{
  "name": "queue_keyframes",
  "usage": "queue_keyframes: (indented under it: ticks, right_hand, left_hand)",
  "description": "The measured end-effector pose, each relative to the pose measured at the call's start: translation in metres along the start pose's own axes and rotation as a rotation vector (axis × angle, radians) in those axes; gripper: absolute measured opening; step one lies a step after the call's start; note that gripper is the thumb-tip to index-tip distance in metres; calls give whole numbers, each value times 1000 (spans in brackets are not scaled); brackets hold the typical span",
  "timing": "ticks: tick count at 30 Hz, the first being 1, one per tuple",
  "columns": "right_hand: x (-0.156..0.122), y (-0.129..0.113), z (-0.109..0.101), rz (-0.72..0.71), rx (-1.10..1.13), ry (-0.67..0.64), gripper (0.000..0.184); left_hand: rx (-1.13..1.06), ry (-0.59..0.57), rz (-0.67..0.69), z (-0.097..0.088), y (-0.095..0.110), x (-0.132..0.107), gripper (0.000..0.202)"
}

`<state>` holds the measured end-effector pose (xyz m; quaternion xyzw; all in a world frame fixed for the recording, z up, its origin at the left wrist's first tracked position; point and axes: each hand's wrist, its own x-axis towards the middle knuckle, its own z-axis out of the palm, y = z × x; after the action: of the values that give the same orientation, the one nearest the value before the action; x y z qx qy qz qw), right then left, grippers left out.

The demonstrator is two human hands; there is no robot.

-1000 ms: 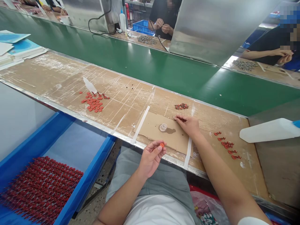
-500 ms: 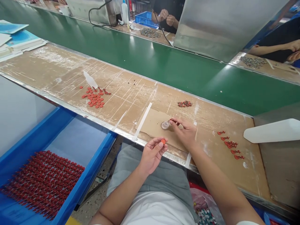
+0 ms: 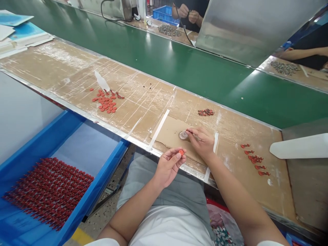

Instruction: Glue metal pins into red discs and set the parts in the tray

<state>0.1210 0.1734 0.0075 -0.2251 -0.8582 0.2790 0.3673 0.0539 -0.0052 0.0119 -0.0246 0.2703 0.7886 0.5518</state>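
Observation:
My left hand (image 3: pixel 167 169) pinches a small round red disc (image 3: pixel 181 152) between thumb and fingers, just above the table's front edge. Between the fingertips of my right hand (image 3: pixel 203 142) is a small dark red figurine (image 3: pixel 189 131), mostly covered by the fingers. Its exposed end is at the rim of a little clear dish (image 3: pixel 182 135); whether it touches the contents I cannot tell. The dish stands on a flat cardboard piece (image 3: pixel 167 131). A small pile of similar figurines (image 3: pixel 206 112) lies behind my right hand.
Loose red discs (image 3: pixel 104 102) and a few figurines on discs lie to the left. More mounted figurines (image 3: pixel 255 159) stand at right, near a white plastic piece (image 3: pixel 299 146). A blue bin (image 3: pixel 102 172) holds rows of them. Beyond runs a green belt (image 3: pixel 153 51); co-workers' hands (image 3: pixel 189 13) work across it.
The view has shifted slightly, so the table items appear a little to the right. Both hands keep their grips, and the figurine is still at the dish.

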Motion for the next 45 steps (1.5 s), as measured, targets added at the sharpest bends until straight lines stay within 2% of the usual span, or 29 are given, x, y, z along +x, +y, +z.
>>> queue_keyframes:
  ticks: [7, 10, 12, 14, 16, 18, 22, 25, 29, 34, 36, 45]
  right_hand:
    - [2, 0, -2, -13, -33, -45, 14]
    - [1, -4, -2, 37, -47, -59, 13]
    - [0, -6, -1, 91, -10, -9, 15]
    - [1, -9, 0, 185, 99, 106, 18]
    - [3, -11, 0, 316, 287, 239, 23]
    - [6, -15, -4, 460, 502, 316, 27]
    - [8, -28, -19, 710, 847, 265, 26]
    - [2, -43, -30, 785, 992, 183, 22]
    - [-14, -64, -36, 715, 975, 120, 17]
    - [-38, -88, -31, 488, 765, 264, 20]
    - [-46, -95, -28, 425, 698, 283, 23]
    - [-58, -103, -27, 322, 521, 271, 26]
  left_hand:
    - [1, 10, -5, -1, -1, 0, 24]
    - [-4, 20, -11, -1, 0, 0, 25]
    - [-12, 26, -12, 0, 0, 0, 23]
    - [-23, 29, -7, 1, 1, 0, 22]
    - [-32, 37, 2, 2, 2, 0, 21]
    - [-37, 54, 6, 4, 3, 0, 20]
    - [-28, 78, -1, 12, 5, -2, 21]
    - [-7, 69, 4, 19, 5, -5, 22]
    - [25, 53, 17, 29, 6, -10, 23]
    - [14, 34, 21, 34, 6, -17, 24]
    - [5, 37, 23, 34, 6, -18, 24]
    - [15, 10, 66, 32, 2, -20, 24]
